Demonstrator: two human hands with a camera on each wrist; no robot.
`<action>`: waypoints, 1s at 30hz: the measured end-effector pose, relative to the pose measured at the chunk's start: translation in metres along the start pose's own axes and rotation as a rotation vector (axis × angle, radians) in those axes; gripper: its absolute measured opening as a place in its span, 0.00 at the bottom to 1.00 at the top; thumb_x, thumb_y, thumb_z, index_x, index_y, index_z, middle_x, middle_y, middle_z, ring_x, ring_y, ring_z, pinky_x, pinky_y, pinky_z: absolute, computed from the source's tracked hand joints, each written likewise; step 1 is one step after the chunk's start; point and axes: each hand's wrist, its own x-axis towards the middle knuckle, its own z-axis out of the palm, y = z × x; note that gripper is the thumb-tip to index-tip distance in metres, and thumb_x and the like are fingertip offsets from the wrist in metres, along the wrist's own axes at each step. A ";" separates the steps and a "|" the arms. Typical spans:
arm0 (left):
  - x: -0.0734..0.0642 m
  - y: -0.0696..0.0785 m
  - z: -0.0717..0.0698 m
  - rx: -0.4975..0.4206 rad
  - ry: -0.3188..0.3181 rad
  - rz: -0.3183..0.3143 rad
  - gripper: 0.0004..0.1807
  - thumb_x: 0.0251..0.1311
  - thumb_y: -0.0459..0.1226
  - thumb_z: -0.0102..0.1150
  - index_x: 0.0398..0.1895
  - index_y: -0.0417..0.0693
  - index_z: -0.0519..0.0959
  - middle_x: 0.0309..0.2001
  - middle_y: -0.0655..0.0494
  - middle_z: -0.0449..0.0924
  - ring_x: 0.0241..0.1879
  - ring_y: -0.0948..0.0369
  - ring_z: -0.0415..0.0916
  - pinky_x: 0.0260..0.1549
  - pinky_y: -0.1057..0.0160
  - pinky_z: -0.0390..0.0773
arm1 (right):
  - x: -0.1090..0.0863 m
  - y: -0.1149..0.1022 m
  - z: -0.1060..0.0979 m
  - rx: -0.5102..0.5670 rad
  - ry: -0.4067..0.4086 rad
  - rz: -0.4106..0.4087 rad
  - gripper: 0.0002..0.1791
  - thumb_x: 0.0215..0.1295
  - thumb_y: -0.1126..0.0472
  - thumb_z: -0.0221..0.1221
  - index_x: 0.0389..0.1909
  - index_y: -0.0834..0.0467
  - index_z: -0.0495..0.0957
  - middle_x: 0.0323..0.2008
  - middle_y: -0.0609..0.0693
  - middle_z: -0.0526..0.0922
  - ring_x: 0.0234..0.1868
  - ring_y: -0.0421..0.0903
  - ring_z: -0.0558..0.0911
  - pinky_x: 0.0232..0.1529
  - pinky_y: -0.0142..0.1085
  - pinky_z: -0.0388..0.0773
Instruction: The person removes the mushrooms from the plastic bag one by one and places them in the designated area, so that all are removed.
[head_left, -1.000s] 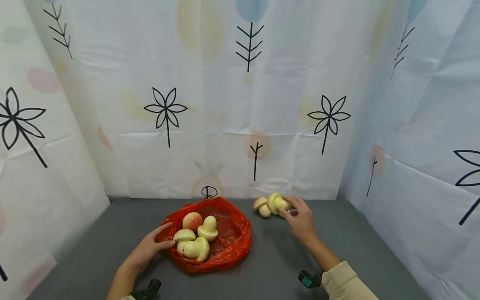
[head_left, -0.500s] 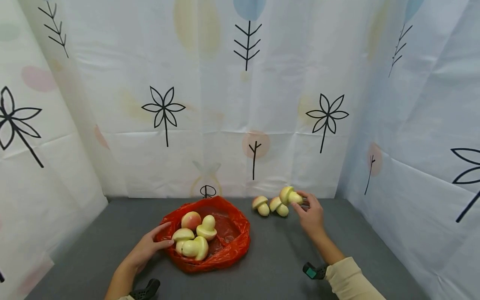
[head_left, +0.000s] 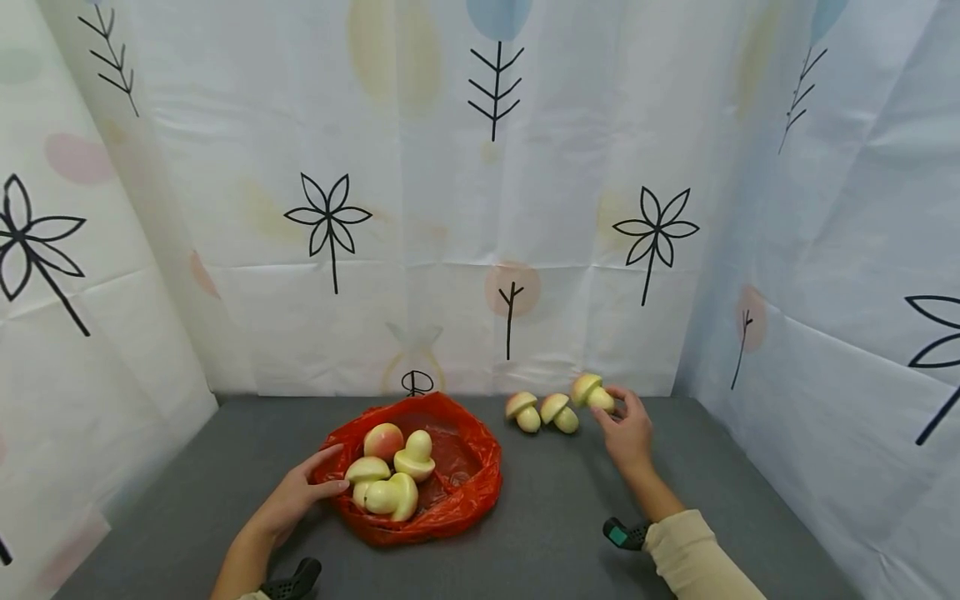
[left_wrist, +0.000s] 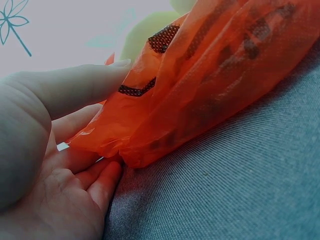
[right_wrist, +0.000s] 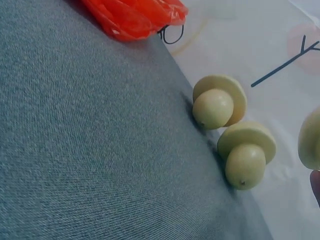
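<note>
At the left, a red plastic bag [head_left: 480, 492] lies spread open with several toy mushrooms [head_left: 415, 457] inside, pale yellow with pinkish caps. My left hand [head_left: 292, 497] holds the near-left side of the bag; in the left wrist view, the red film [left_wrist: 165, 110] lies between thumb and fingers. At the back right, my right hand [head_left: 628, 429] pinches another toy mushroom [head_left: 588, 388] by its stem, cap pointing up and left. Just left of it, two more mushrooms, one nearer the bag [head_left: 523, 412] and one nearer the hand [head_left: 559, 413], lie side by side on the table.
The grey table [head_left: 540, 533] ends at a white patterned curtain [head_left: 450, 333] right behind the mushrooms. More of this cloth hangs along the left and right sides. Black devices are strapped at the left wrist [head_left: 296, 581] and right wrist [head_left: 626, 534].
My right hand has carried its mushroom to the right, away from the other two, which now show in full. The left hand and bag have stayed in place.
</note>
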 end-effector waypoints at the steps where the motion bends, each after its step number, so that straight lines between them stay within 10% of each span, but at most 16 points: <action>1: 0.000 0.000 0.000 0.001 0.000 -0.001 0.45 0.59 0.44 0.66 0.75 0.43 0.55 0.74 0.32 0.42 0.72 0.36 0.40 0.65 0.36 0.51 | 0.000 0.002 0.000 -0.014 0.003 0.016 0.21 0.58 0.70 0.66 0.53 0.68 0.75 0.51 0.62 0.77 0.44 0.61 0.83 0.34 0.19 0.74; 16: 0.001 0.000 0.000 0.009 0.001 -0.007 0.45 0.59 0.46 0.67 0.75 0.43 0.55 0.74 0.33 0.41 0.72 0.36 0.38 0.64 0.35 0.50 | 0.005 0.031 0.012 -0.148 0.049 0.161 0.21 0.59 0.64 0.66 0.51 0.67 0.74 0.48 0.66 0.79 0.43 0.63 0.81 0.43 0.53 0.77; 30: -0.001 0.001 0.001 0.002 0.012 0.006 0.43 0.60 0.44 0.66 0.75 0.43 0.56 0.74 0.33 0.43 0.72 0.36 0.39 0.65 0.36 0.49 | 0.003 0.050 0.020 -0.191 0.039 0.266 0.20 0.62 0.64 0.64 0.51 0.69 0.71 0.47 0.69 0.77 0.48 0.63 0.76 0.48 0.54 0.71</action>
